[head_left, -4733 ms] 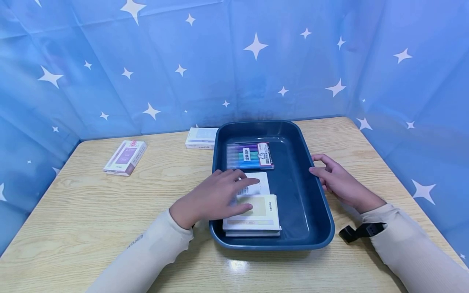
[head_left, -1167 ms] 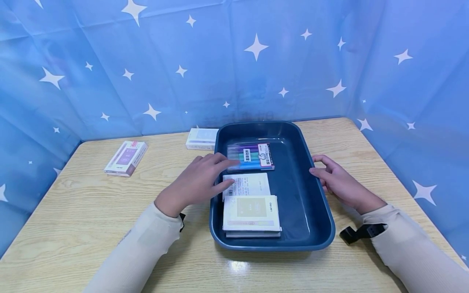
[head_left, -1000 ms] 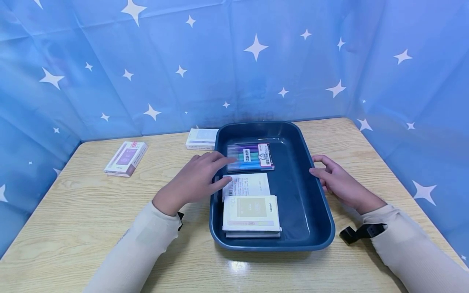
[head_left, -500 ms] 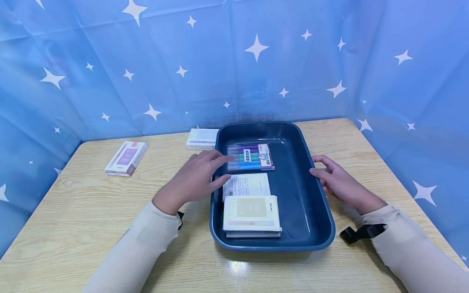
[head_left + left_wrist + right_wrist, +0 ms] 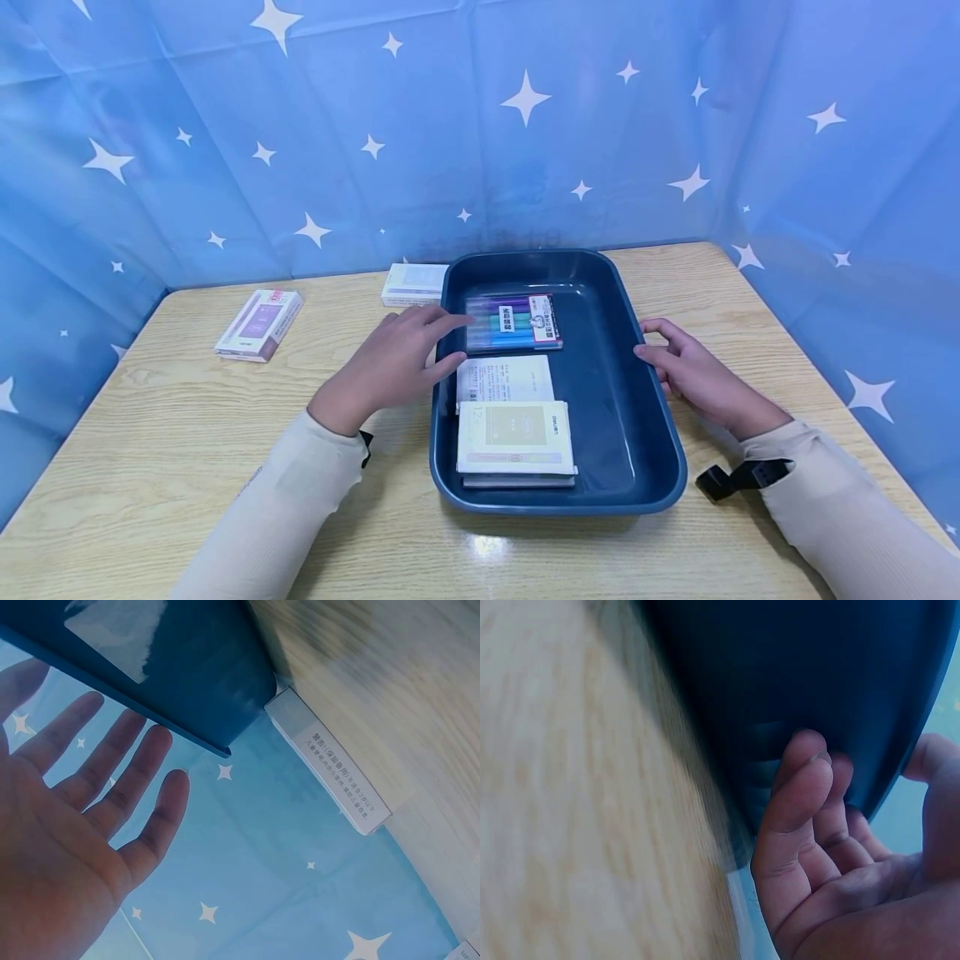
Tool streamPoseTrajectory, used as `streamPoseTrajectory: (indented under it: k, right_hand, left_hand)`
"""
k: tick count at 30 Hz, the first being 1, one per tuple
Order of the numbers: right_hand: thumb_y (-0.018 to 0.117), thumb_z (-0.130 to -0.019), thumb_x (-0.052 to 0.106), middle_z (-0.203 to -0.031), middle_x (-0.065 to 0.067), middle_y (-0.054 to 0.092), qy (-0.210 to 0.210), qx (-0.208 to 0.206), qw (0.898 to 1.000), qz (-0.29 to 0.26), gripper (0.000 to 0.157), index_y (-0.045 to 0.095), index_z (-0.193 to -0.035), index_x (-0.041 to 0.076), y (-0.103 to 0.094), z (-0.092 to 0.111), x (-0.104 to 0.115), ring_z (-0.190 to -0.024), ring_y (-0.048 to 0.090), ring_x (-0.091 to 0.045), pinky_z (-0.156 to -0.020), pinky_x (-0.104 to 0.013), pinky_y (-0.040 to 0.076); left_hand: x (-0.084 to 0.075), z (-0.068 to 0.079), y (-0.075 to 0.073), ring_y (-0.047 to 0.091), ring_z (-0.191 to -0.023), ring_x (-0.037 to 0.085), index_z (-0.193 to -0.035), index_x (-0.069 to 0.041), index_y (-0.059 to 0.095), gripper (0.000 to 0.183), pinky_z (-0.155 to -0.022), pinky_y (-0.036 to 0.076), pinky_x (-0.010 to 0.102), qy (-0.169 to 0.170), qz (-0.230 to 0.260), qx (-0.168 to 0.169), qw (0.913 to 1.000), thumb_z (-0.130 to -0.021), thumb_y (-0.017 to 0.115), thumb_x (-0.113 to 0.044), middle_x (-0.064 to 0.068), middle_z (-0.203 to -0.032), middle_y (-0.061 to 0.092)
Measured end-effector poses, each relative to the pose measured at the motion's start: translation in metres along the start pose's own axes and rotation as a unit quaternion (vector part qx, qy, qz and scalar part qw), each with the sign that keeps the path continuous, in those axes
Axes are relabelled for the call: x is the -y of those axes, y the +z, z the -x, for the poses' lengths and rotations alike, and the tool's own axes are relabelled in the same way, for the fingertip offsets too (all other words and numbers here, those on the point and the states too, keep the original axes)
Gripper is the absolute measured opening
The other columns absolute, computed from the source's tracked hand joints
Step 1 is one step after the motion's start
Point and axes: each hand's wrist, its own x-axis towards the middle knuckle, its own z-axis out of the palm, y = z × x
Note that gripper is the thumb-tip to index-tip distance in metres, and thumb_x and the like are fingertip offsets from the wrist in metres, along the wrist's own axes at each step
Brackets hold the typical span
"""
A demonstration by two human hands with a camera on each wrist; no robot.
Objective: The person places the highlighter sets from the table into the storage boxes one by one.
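A dark blue plastic bin (image 5: pixel 600 417) stands on the table. My right hand (image 5: pixel 693 375) grips its right rim, thumb over the edge and fingers against the outer wall, as the right wrist view shows. My left hand (image 5: pixel 397 354) hovers at the left rim, fingers spread and holding nothing; in the left wrist view its fingertips lie close to the rim. Inside the bin lie a clear pack of coloured pens (image 5: pixel 495 333), a white printed box (image 5: pixel 517 379) and, nearest me, a cream-and-white box (image 5: pixel 517 433) on top of another box (image 5: pixel 517 481).
Just behind the bin's left side, a white box (image 5: pixel 412 283) lies close to the wall. A white-and-purple box (image 5: pixel 258 325) rests on the wooden table (image 5: pixel 187 450) at the back left. A blue star-patterned curtain (image 5: pixel 450 125) hangs around the table's back and sides.
My left hand has drawn back from over the boxes to the bin's left rim, baring the white printed box. Lately it drifted slightly further left. My right hand has stayed on the rim.
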Motion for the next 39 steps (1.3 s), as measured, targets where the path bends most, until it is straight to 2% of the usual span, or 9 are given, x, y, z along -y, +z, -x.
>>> streamPoseTrajectory:
  k: [8, 16, 24, 32, 39]
  right_hand:
    - [0.047, -0.106, 0.038, -0.087, 0.004, 0.067, 0.000, 0.002, 1.000, -0.001, 0.033, 0.038, -0.133, 0.021, 0.000, -0.001, -0.001, -0.071, 0.068, -0.014, -0.063, -0.028, 0.054]
    - [0.047, -0.106, 0.037, -0.082, 0.005, 0.067, -0.002, 0.004, 1.000, -0.006, 0.032, 0.038, -0.132, 0.020, -0.001, -0.001, 0.001, -0.067, 0.065, -0.012, -0.060, -0.026, 0.051]
    - [0.046, -0.106, 0.038, -0.093, 0.003, 0.071, -0.001, 0.004, 1.000, -0.002, 0.037, 0.036, -0.136, 0.019, -0.003, -0.001, -0.001, -0.075, 0.071, -0.015, -0.066, -0.029, 0.056]
    - [0.046, -0.106, 0.037, -0.081, 0.005, 0.066, -0.004, 0.006, 1.000, -0.007, 0.034, 0.037, -0.133, 0.018, 0.001, 0.000, 0.002, -0.064, 0.063, -0.011, -0.058, -0.026, 0.049]
    - [0.046, -0.106, 0.037, -0.093, 0.003, 0.070, 0.001, 0.013, 1.000, -0.017, 0.034, 0.037, -0.133, 0.019, 0.000, 0.001, 0.001, -0.075, 0.071, -0.015, -0.066, -0.029, 0.055]
  left_hand:
    - [0.007, -0.001, -0.003, 0.050, -0.135, 0.029, -0.147, -0.026, 0.051, 0.052, -0.111, 0.040, 0.055, -0.033, 0.000, 0.012, 0.9994, -0.098, 0.059, -0.044, 0.009, -0.146, 0.053]
    - [0.019, -0.003, -0.004, 0.051, -0.133, 0.030, -0.148, -0.026, 0.049, 0.053, -0.109, 0.038, 0.058, -0.046, -0.001, 0.006, 0.9989, -0.099, 0.057, -0.044, 0.008, -0.144, 0.055]
    - [0.030, -0.006, -0.005, 0.050, -0.134, 0.031, -0.146, -0.026, 0.051, 0.051, -0.107, 0.038, 0.057, -0.076, -0.014, -0.003, 0.9970, -0.099, 0.057, -0.045, 0.008, -0.143, 0.056]
    - [0.050, -0.003, -0.008, 0.052, -0.129, 0.033, -0.148, -0.023, 0.049, 0.052, -0.104, 0.036, 0.060, -0.091, -0.020, -0.026, 0.9953, -0.100, 0.055, -0.044, 0.011, -0.138, 0.057]
    - [0.065, 0.002, -0.007, 0.049, -0.132, 0.035, -0.149, -0.021, 0.047, 0.052, -0.107, 0.030, 0.064, -0.123, -0.004, -0.025, 0.9921, -0.101, 0.054, -0.041, 0.014, -0.141, 0.055]
